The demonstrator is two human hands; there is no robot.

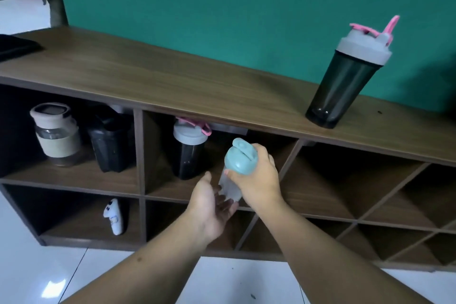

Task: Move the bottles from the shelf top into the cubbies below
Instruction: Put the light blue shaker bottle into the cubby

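Note:
My right hand grips a clear bottle with a pale blue lid near its top, in front of the upper middle cubby. Beneath it my left hand is cupped palm up, fingers touching the bottle's base. A dark shaker with a grey lid and pink strap stands on the wooden shelf top at the right. In the upper middle cubby stands another dark shaker with a grey lid. The upper left cubby holds a beige-sleeved jar and a black bottle.
A white toy-like object leans in the lower left cubby. Diagonal dividers cut the right cubbies. A dark flat item lies at the shelf top's left end. Teal wall behind, white tiled floor below.

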